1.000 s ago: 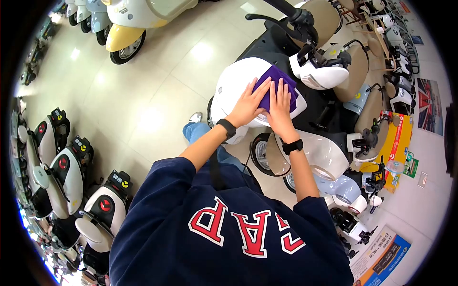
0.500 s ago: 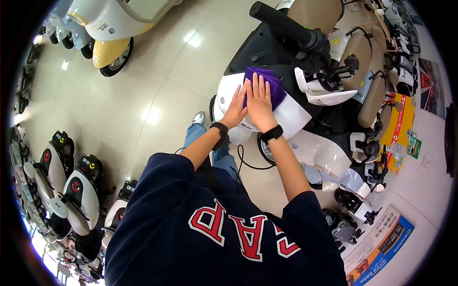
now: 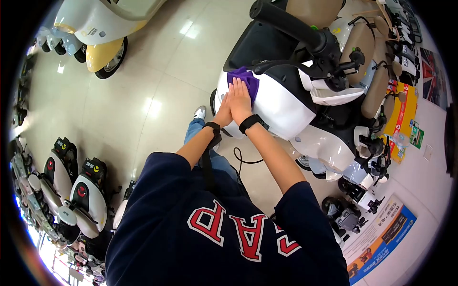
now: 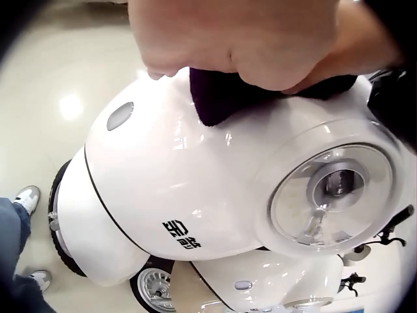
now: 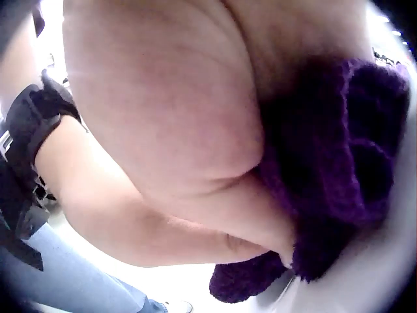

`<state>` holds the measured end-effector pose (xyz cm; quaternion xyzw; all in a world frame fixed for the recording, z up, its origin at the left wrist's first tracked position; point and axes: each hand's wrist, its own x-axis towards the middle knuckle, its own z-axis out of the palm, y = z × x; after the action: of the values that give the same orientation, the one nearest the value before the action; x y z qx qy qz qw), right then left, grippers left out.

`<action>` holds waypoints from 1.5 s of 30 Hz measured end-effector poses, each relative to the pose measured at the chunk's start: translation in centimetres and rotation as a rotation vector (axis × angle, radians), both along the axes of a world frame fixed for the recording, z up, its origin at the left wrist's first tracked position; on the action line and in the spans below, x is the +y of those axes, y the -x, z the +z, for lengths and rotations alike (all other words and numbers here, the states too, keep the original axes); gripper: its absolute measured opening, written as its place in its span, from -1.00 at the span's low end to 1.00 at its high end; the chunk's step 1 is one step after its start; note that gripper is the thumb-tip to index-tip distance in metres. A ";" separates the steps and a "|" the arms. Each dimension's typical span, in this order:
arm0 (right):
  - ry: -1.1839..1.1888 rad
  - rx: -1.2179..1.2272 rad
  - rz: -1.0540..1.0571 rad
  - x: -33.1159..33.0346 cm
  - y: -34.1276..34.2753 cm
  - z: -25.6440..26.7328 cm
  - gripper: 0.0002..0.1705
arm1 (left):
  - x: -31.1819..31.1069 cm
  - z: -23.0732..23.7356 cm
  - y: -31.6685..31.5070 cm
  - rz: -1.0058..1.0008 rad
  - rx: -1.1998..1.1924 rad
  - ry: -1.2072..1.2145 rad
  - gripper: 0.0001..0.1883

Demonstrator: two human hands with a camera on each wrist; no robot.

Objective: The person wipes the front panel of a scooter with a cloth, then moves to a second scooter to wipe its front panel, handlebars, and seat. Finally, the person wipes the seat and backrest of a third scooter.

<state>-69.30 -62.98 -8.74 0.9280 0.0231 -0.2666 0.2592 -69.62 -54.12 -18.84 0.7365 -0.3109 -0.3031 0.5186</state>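
Observation:
A purple cloth (image 3: 244,80) lies bunched on the white front panel (image 3: 281,107) of a scooter, near the panel's left edge. My right hand (image 3: 240,100) rests on the cloth with straight fingers. Close against it, my left hand (image 3: 223,113) reaches to the cloth's near edge, its fingers partly covered by the right hand. In the left wrist view, a dark corner of the cloth (image 4: 221,98) sticks out below the left hand (image 4: 228,39). Folds of the cloth (image 5: 326,150) bulge beyond the right hand (image 5: 163,98) in the right wrist view.
The scooter's black handlebar (image 3: 291,28) and brake lever stand just beyond the cloth. Its round headlight (image 4: 335,189) shows in the left wrist view. More scooters (image 3: 90,200) are parked on both sides. A black cable (image 3: 241,157) hangs near the person's legs.
Both hands and the purple cloth have slid left across the white panel, from near its middle to near its left edge. The hands are now closer together, and the head view has shifted.

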 end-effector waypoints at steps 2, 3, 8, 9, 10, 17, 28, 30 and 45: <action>0.017 -0.014 0.061 -0.2 1.0 0.1 -0.28 | 0.6 1.1 -0.3 -0.083 -0.049 -0.045 -0.28; -0.049 -0.033 0.032 -0.2 1.3 0.1 -0.28 | 1.0 1.6 -0.2 -0.109 -0.056 -0.045 -0.28; -0.188 -0.044 0.105 -0.6 4.0 3.7 -0.35 | 2.6 3.0 1.2 -0.244 -0.181 -0.020 -0.31; -0.251 -0.092 0.103 -0.8 4.8 4.0 -0.36 | 2.8 3.2 1.5 -0.272 -0.185 -0.023 -0.29; -0.315 -0.141 0.103 -1.3 5.6 4.3 -0.37 | 3.0 3.6 1.8 -0.278 -0.192 -0.034 -0.27; -0.672 -0.399 0.110 -4.4 8.9 9.7 -0.35 | 1.7 8.6 4.0 -0.090 -0.221 -0.062 -0.01; -1.132 -0.770 0.031 -17.1 17.2 12.1 -0.22 | -9.2 20.9 7.7 -0.049 -0.706 -0.079 0.07; -1.183 -0.849 0.026 -19.4 18.4 11.0 -0.23 | -11.6 22.0 8.4 -0.097 -0.817 -0.138 0.07; -1.466 -1.128 -0.630 -27.5 23.9 2.1 0.01 | -27.4 16.3 13.0 -0.271 -1.450 -0.505 -0.29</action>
<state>-93.24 -90.45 -6.62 0.8142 -0.1932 0.2399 -0.4922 -82.58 -81.49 -2.58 0.8019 -0.5814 0.1318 -0.0393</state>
